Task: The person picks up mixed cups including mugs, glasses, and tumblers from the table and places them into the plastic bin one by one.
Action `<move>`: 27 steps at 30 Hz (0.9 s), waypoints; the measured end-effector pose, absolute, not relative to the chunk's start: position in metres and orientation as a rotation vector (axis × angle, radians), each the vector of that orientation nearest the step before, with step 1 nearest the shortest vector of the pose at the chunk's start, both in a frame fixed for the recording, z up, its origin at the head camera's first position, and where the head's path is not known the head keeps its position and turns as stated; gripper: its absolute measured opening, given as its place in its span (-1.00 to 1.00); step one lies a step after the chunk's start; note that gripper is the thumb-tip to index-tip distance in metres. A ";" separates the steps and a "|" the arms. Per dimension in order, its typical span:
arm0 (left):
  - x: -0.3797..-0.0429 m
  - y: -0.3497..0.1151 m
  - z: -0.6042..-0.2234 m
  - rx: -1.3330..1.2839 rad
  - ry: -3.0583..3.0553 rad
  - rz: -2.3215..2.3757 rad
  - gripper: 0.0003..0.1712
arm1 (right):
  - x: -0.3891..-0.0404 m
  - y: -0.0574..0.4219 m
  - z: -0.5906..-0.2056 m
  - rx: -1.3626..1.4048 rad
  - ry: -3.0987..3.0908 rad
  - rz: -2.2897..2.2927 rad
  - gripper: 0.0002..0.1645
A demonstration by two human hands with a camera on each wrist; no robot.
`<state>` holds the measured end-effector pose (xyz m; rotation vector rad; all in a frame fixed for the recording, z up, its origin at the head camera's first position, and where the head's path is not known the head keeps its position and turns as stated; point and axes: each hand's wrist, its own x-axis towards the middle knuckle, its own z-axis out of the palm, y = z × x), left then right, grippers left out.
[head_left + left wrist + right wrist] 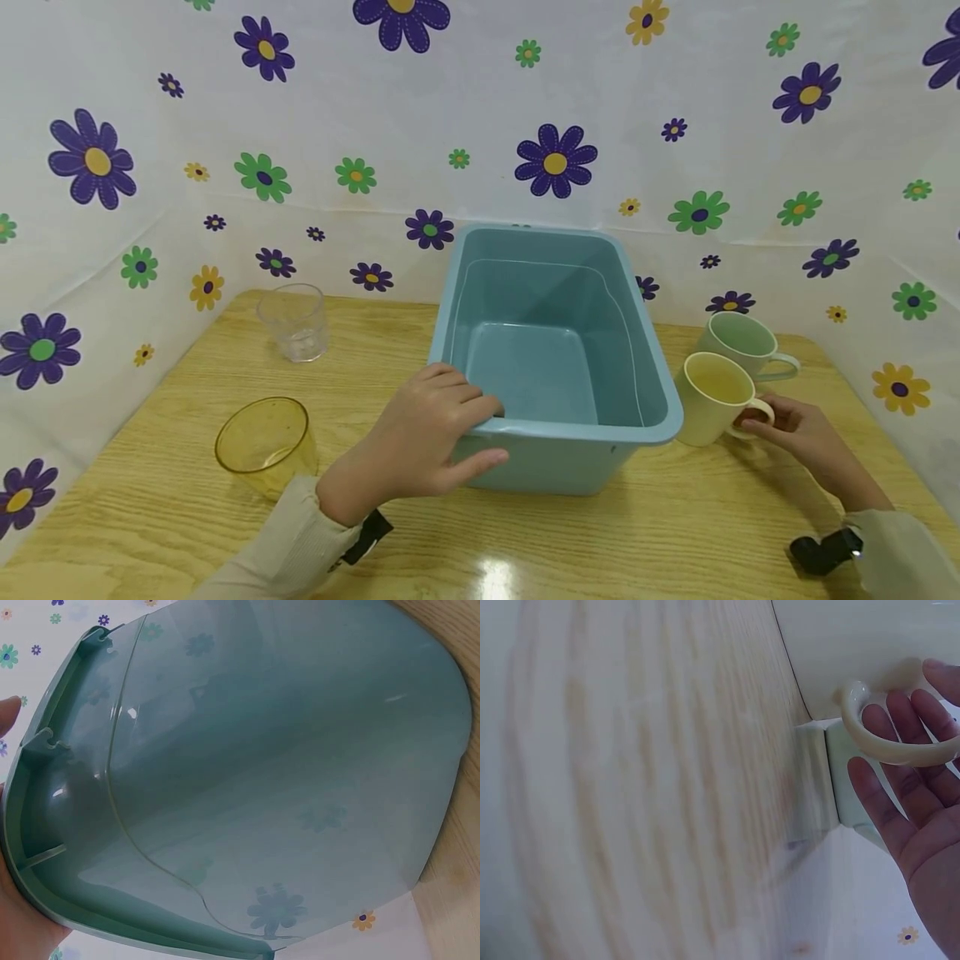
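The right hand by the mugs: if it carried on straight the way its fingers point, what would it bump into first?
Probably the body of the pale yellow mug, since the right hand is already at its handle. The blue tub would likely come next, though depth is hard to judge.

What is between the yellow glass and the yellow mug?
The head view shows the left hand and the blue bin between the yellow glass and the yellow mug. The hand grips the bin's near rim.
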<state>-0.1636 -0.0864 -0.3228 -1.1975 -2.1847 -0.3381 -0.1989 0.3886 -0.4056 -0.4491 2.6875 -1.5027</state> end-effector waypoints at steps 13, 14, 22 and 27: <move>-0.162 -0.087 -0.321 -1.196 -2.193 -0.328 -0.22 | -0.200 0.386 -0.407 -0.463 2.672 -1.518 -0.64; -0.162 -0.087 -0.321 -1.196 -2.194 -0.325 -0.22 | -0.200 0.386 -0.407 -0.467 2.672 -1.520 -0.65; -0.163 -0.087 -0.324 -1.193 -2.196 -0.328 -0.21 | -0.200 0.386 -0.407 -0.470 2.668 -1.522 -0.68; -0.164 -0.087 -0.323 -1.195 -2.195 -0.330 -0.21 | -0.201 0.386 -0.406 -0.476 2.650 -1.559 -0.69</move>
